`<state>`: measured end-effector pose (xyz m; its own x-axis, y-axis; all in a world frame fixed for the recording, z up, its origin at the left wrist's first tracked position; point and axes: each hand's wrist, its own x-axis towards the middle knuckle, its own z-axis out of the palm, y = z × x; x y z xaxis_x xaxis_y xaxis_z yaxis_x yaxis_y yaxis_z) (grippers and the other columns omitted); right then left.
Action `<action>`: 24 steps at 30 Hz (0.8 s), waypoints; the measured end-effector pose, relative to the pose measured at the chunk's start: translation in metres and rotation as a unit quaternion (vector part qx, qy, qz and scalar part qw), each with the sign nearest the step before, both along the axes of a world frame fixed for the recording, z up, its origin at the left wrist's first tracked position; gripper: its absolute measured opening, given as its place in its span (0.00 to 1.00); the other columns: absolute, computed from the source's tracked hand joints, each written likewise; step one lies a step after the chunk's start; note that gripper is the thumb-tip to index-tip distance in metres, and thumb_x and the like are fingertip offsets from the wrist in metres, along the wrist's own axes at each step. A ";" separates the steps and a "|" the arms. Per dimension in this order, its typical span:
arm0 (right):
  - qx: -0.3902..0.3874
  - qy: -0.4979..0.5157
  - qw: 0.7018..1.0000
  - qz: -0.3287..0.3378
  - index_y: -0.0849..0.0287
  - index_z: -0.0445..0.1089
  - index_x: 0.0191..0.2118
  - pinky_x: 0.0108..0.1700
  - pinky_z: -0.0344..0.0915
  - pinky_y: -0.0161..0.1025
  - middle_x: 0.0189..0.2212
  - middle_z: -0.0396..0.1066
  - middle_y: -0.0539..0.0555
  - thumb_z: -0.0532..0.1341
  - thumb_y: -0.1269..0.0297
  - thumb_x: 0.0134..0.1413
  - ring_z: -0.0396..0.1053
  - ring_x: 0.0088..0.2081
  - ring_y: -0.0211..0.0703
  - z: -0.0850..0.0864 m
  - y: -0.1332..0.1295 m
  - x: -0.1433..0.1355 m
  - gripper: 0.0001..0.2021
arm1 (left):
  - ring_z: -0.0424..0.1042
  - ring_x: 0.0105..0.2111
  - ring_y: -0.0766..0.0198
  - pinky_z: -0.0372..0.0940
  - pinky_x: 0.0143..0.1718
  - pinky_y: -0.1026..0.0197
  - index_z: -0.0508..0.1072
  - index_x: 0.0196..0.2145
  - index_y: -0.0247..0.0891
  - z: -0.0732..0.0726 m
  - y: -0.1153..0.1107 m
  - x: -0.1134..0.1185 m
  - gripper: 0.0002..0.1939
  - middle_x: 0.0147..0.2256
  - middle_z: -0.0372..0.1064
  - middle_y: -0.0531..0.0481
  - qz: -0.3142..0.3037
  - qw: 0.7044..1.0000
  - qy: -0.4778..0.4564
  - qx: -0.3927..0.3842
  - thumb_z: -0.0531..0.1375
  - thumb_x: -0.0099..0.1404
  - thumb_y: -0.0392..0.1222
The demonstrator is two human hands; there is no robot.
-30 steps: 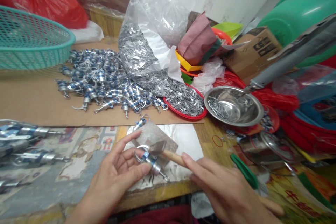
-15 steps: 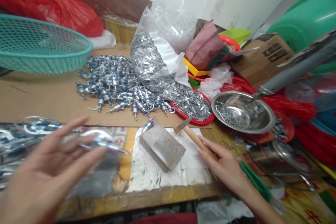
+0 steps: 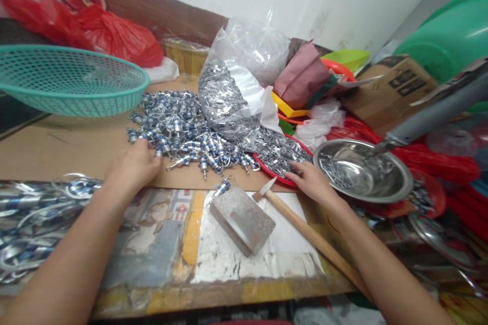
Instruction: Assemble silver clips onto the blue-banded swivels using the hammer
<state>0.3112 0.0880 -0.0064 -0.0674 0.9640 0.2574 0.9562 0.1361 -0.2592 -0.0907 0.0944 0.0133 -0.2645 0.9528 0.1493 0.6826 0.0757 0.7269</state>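
Note:
My left hand [image 3: 133, 165] reaches to the near left edge of a pile of small blue-and-silver metal fittings with wire loops [image 3: 175, 117]. Its fingers are curled down, and what lies between them is hidden. At the rim of a red plate [image 3: 263, 165] of small flat metal clips [image 3: 282, 155], my right hand [image 3: 314, 183] has thumb and forefinger apart. A hammer with a wooden handle [image 3: 312, 236] lies on the bench below that hand. Left of its head sits a grey metal block [image 3: 244, 218], with one fitting [image 3: 222, 186] behind it.
More fittings [image 3: 41, 218] lie at the left front. A turquoise basket [image 3: 76, 104] stands behind them. Beside the plate is a steel bowl [image 3: 362, 195] holding thin metal pieces, with a grey-handled tool [image 3: 434, 111] slanting above. A clear bag [image 3: 224, 101] of clips leans behind the pile.
My right hand has let go of the hammer and moved up to the red plate. My left hand, which held a fitting, has moved forward to the pile.

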 end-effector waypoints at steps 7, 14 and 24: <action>-0.023 -0.010 1.000 -0.014 0.60 0.66 0.48 0.44 0.68 0.46 0.47 0.68 0.56 0.57 0.61 0.61 0.69 0.43 0.43 -0.016 0.026 -0.002 0.12 | 0.65 0.13 0.75 0.53 0.14 0.77 0.73 0.28 0.33 -0.020 0.017 0.001 0.07 0.11 0.65 0.69 -0.030 0.994 -0.107 -0.021 0.64 0.53 0.41; 0.057 0.018 0.998 -0.013 0.63 0.72 0.40 0.46 0.65 0.49 0.38 0.70 0.59 0.59 0.66 0.57 0.69 0.42 0.49 -0.003 0.015 -0.011 0.09 | 0.75 0.19 0.65 0.69 0.23 0.66 0.66 0.50 0.29 -0.008 -0.011 0.025 0.29 0.15 0.73 0.62 -0.004 0.967 -0.249 -0.050 0.67 0.51 0.41; -0.027 0.016 0.923 0.384 0.58 0.75 0.27 0.33 0.65 0.33 0.30 0.76 0.49 0.64 0.77 0.45 0.72 0.31 0.39 0.036 0.004 -0.218 0.06 | 0.74 0.19 0.70 0.72 0.41 0.51 0.61 0.57 0.34 0.022 -0.011 0.033 0.33 0.21 0.72 0.58 0.009 0.950 -0.310 -0.036 0.63 0.55 0.24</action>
